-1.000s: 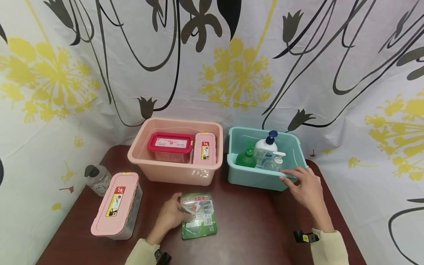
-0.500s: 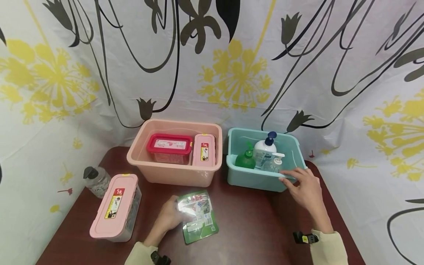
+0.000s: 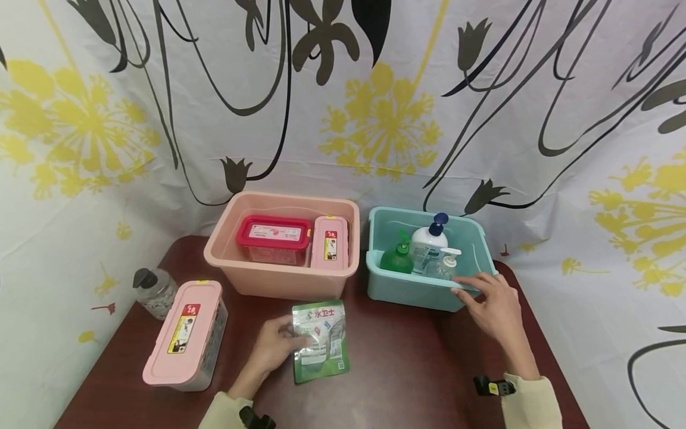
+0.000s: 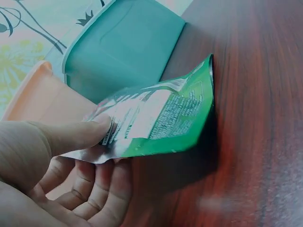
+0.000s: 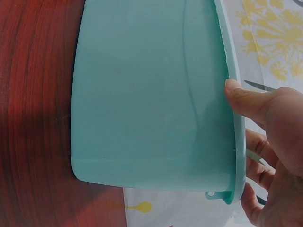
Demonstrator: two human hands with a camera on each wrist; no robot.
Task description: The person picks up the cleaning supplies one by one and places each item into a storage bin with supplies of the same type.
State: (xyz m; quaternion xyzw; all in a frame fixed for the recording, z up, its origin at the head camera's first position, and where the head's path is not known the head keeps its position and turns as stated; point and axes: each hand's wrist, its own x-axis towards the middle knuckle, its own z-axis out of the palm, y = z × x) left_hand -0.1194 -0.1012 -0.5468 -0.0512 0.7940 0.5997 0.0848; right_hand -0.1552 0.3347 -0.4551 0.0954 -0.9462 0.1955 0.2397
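My left hand pinches a flat green-and-silver pouch by its left edge. In the left wrist view the thumb lies on the printed face of the pouch and the fingers are underneath, with the pouch tilted over the dark table. My right hand holds the front rim of a teal bin near its right corner. The right wrist view has the thumb outside the rim and the other fingers over the inner side. In the bin stand a green pump bottle, a white bottle with a blue pump and a clear pump bottle.
A peach bin left of the teal one holds a red-lidded box and a pink-lidded box. On the left of the wooden table are a larger pink-lidded container and a clear bottle with a dark cap.
The pouch has swung, first tilting, and now stands more upright, its printed face turned toward the head camera. My left hand has shifted only slightly. The right hand stays on the bin's rim.
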